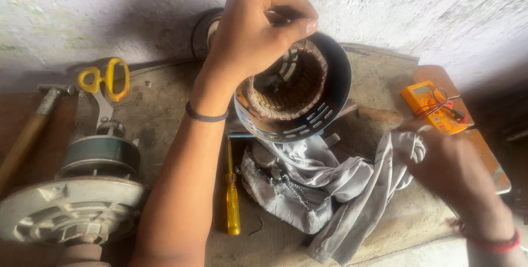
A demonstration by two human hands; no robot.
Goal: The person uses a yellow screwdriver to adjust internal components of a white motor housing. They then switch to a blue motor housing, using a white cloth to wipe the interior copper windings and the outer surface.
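Left hand (253,30): closed over the upper rim of the motor stator housing (324,107), thumb and fingertips pinched together at the edge; a dark band sits on the wrist.
Right hand (451,168): fingers closed on a bunch of the grey cloth (330,184); seen from the back, so the fingertips are hidden. A red thread circles the wrist, and the forearm is cut off at the lower right corner.
Motor stator housing: dark metal shell tipped on its side, open end toward the camera, copper windings visible inside — the far rim is covered by the left hand.
Grey cloth: crumpled below the housing, trailing to the table's front edge; a metal part, possibly a chain, shows among its folds but is hard to make out.
Screwdriver (233,198): yellow handle, lying beside the left forearm, tip under the housing.
Multimeter (432,105): orange, with red leads coiled on top, near the right hand.
Scissors (104,83): yellow handles, blades partly behind the rotor assembly (77,201).
Hammer (33,124): wooden handle, cut off at the left edge.
Wooden table (165,102): worn — carries all items.
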